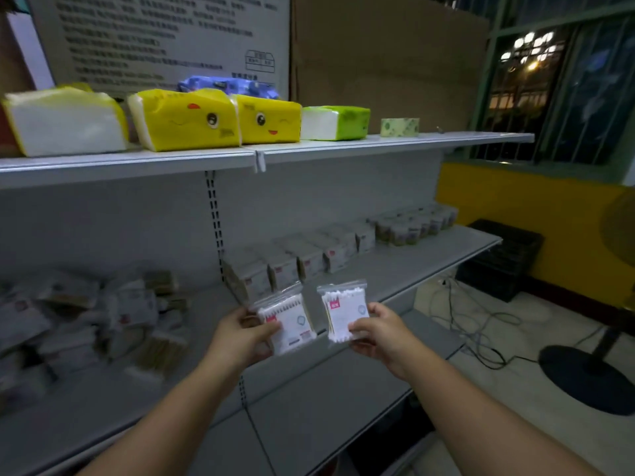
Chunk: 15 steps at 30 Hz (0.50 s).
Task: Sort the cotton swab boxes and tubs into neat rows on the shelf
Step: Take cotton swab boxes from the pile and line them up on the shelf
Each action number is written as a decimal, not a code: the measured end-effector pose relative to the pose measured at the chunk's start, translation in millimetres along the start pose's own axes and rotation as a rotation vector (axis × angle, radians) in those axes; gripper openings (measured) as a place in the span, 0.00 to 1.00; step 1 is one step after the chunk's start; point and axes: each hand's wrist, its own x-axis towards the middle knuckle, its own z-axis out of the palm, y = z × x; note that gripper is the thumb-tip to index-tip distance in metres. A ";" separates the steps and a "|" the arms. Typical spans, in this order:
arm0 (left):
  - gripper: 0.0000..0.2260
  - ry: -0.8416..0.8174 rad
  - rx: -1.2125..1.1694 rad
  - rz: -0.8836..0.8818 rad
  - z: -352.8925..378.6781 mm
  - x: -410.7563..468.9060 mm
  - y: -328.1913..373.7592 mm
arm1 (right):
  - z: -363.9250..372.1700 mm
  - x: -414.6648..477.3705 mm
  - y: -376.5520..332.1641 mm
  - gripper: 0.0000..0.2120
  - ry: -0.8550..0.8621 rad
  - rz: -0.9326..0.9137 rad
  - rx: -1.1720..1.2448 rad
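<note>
Hands apart: left hand (240, 333) grips one clear flat bag of white cotton swabs (292, 322), right hand (376, 333) pinches a second clear swab bag (345, 312), both held before the grey metal shelf (405, 266), just below its row of white swab boxes (302, 261).

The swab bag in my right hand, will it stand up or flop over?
Probably light: the right hand pinches the swab bag by its lower corner. Its glossy film may be slippery. Thin and flat, it likely tips unless leaned on the standing row.
</note>
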 end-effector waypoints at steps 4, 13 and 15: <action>0.13 -0.005 0.066 0.079 38.8 29.7 -10.9 | -27.5 33.8 -3.4 0.10 0.042 -0.034 -0.083; 0.16 -0.240 0.245 0.067 141.1 160.5 -24.2 | -112.6 133.0 -34.0 0.11 0.189 -0.037 -0.270; 0.15 -0.280 0.429 0.147 160.0 190.0 -26.1 | -129.1 153.3 -39.7 0.11 0.209 -0.044 -0.300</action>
